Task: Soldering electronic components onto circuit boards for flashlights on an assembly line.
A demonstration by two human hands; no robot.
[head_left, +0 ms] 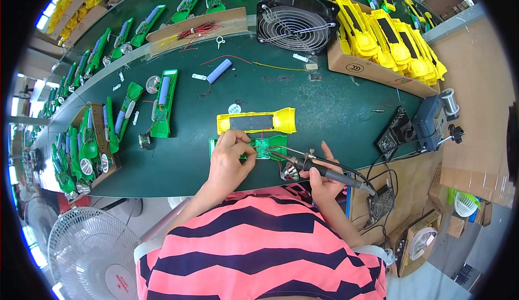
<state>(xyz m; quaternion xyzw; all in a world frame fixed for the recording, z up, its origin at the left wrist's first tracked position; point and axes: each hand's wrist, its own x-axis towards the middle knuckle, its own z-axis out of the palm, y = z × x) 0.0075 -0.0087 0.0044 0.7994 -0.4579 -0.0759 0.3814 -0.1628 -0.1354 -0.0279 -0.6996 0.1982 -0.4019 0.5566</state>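
Note:
In front of me on the dark green bench lies a green flashlight housing (278, 140) with a small green circuit board (262, 148) in it. My left hand (230, 162) is pinched at the board's left side; what sits between its fingertips is too small to make out. My right hand (326, 178) grips a soldering iron (332, 175) with a thin metal feed tube, its tip at the board's right side. A round silver reflector (290, 171) rests just below the tip. Right behind the green housing lies a yellow housing half (254, 121) with a dark strip.
A carton of yellow housings (389, 40) stands at the back right beside a black fan (294, 27). The soldering station (431, 121) is at the right. Green housings fill a box (102, 165) at the left. A blue battery cell (219, 71) and loose wires lie mid-bench.

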